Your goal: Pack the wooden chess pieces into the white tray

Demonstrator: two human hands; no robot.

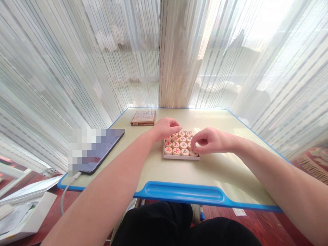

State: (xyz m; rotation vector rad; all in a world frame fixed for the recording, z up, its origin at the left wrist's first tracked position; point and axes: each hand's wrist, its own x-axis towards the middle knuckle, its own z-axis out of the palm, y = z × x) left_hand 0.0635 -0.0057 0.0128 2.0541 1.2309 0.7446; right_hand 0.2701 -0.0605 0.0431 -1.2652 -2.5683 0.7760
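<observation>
A shallow box [181, 157] on the desk holds round wooden Chinese chess pieces [176, 151] in rows, red characters on the left, dark ones on the right. My left hand [167, 128] is over the box's far left part, thumb and fingers drawn together, hiding some pieces. What those fingertips grip, if anything, is hidden. At the near right corner, my right hand [208, 140] has its bent thumb and fingers closed on a dark-marked Chinese chess piece [194, 153] that sits in the box. This hand partly covers the right column.
A flat printed box [143, 118] lies at the desk's back left. To the left is a tablet-like screen [99, 153], partly blurred out, with a cable [63, 198] plugged in. A blue tray groove [183, 192] edges the desk's front. Striped curtains [77, 61] hang behind.
</observation>
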